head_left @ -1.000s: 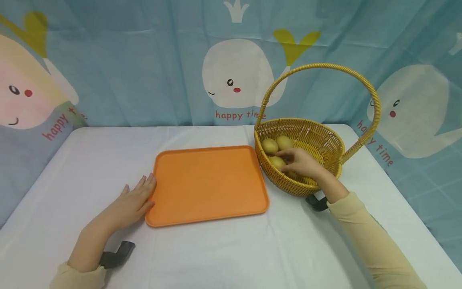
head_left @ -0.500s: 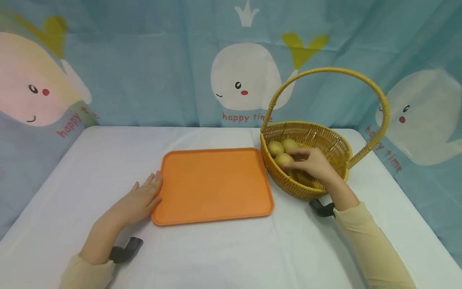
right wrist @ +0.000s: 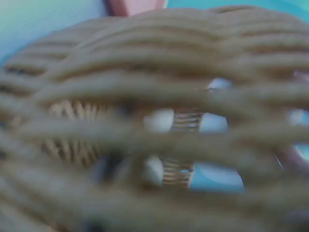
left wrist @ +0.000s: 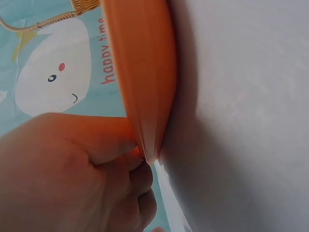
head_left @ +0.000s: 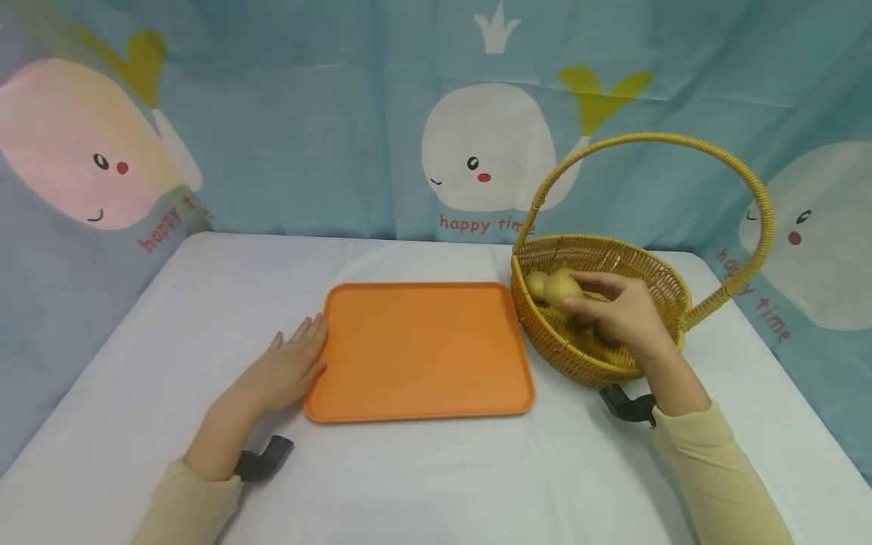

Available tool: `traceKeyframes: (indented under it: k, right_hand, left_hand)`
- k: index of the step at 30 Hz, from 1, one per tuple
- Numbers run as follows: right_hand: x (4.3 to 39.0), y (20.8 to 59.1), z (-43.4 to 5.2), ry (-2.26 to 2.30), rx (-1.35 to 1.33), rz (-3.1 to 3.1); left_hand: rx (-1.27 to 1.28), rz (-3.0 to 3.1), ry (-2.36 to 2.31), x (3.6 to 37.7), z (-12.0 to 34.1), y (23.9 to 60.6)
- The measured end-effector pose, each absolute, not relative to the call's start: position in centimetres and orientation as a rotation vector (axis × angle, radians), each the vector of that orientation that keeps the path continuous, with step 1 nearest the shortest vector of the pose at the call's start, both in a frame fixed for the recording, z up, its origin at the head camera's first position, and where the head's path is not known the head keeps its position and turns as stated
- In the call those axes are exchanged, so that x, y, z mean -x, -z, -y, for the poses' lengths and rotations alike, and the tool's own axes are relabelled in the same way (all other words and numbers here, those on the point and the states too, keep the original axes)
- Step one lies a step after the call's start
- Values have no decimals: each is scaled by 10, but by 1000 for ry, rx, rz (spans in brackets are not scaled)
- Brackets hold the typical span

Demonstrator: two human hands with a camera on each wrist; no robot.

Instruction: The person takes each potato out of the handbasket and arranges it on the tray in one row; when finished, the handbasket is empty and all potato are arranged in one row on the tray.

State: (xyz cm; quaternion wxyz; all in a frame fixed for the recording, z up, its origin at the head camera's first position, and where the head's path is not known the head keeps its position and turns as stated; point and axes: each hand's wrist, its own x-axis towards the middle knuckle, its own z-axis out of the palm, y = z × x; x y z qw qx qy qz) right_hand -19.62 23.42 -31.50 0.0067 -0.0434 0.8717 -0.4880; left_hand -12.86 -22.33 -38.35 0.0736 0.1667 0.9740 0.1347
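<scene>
A white tabletop (head_left: 422, 484) stands before a blue curtain (head_left: 327, 113) printed with whales. The right hand (head_left: 623, 310), reaching into the wicker basket (head_left: 654, 276), has its grip pinched round one yellowish fruit (head_left: 562, 288), held just above the rim; at least one more fruit (head_left: 537, 284) lies inside beside it. The orange tray (head_left: 422, 348), just left of the basket, holds nothing yet, so the moving of fruit looks barely begun. The left hand (head_left: 289, 367) lies flat, fingers spread, against the tray's left edge. The basket's tall handle (head_left: 749, 189) arches over the reaching arm, and its near wall lies between fruit and tray.
</scene>
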Motion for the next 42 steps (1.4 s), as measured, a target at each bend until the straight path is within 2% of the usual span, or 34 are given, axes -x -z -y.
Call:
traceKeyframes:
  k: [22, 32, 42]
  right_hand:
    - [189, 304, -195, 1962, 394, -2484]
    - [198, 306, -161, 2042, 494, -2368]
    - [204, 307, -118, 2044, 473, -2299]
  left_hand:
    - [-448, -2964, -318, 128, 217, 382]
    - [-444, -2959, -322, 127, 217, 380]
    - [-442, -2953, -330, 126, 217, 379]
